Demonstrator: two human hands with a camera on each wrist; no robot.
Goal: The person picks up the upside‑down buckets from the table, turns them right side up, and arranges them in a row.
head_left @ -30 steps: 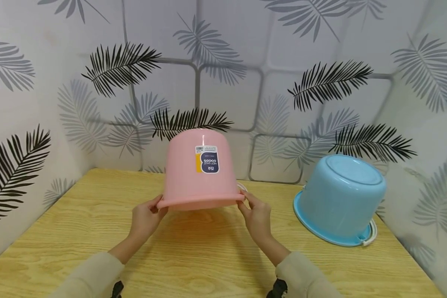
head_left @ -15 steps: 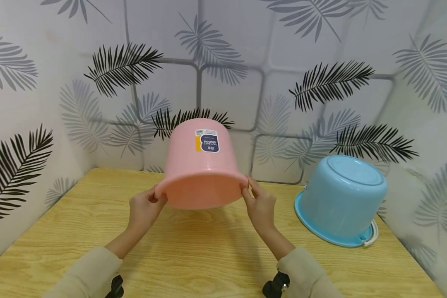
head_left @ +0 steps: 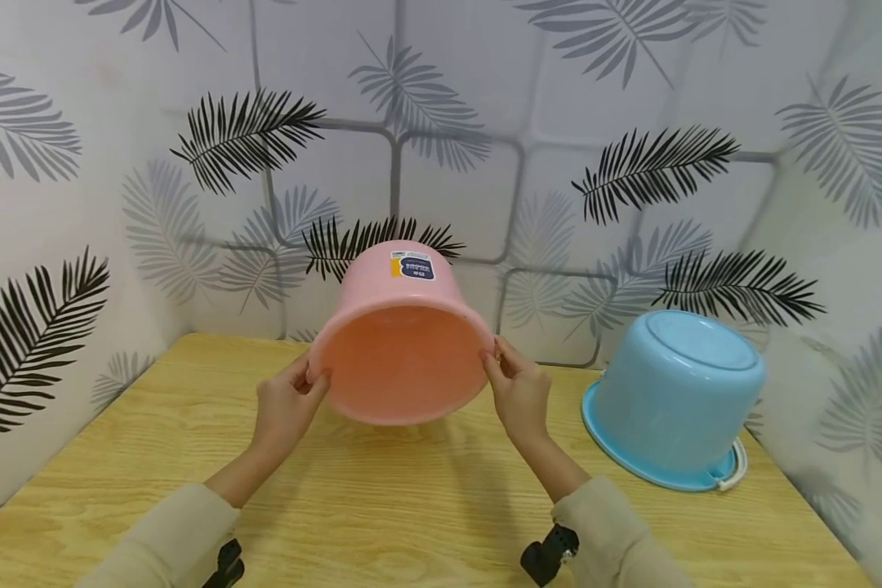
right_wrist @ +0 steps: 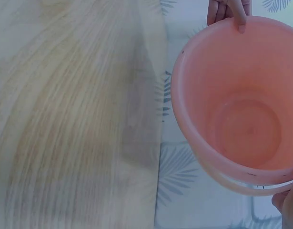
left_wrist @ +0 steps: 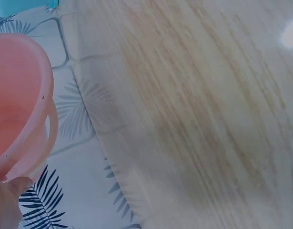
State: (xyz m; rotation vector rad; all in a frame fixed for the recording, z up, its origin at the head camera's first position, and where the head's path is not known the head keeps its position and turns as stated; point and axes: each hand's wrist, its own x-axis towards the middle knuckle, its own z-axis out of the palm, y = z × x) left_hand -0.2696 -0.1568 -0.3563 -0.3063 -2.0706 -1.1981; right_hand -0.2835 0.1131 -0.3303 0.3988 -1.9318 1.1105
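Note:
A pink bucket (head_left: 404, 367) is held up over the wooden table, tipped so its open mouth faces me and its base points at the wall. A printed label (head_left: 413, 266) shows on its upper side. My left hand (head_left: 287, 404) pinches the rim at the left, thumb on the inner side. On the opposite side, my right hand (head_left: 520, 400) grips the rim the same way. The bucket's pale handle (right_wrist: 241, 187) hangs along the rim in the right wrist view, and its inside holds nothing.
A light blue bucket (head_left: 676, 400) stands upside down at the table's right side, its white handle (head_left: 735, 467) sticking out at the rim. The wood-grain table (head_left: 382, 523) meets a leaf-patterned wall (head_left: 456, 196) behind.
Both hands have tilted the pink bucket: its mouth, facing down before, has swung up toward me, and its label has turned upward. The blue bucket has stayed in place.

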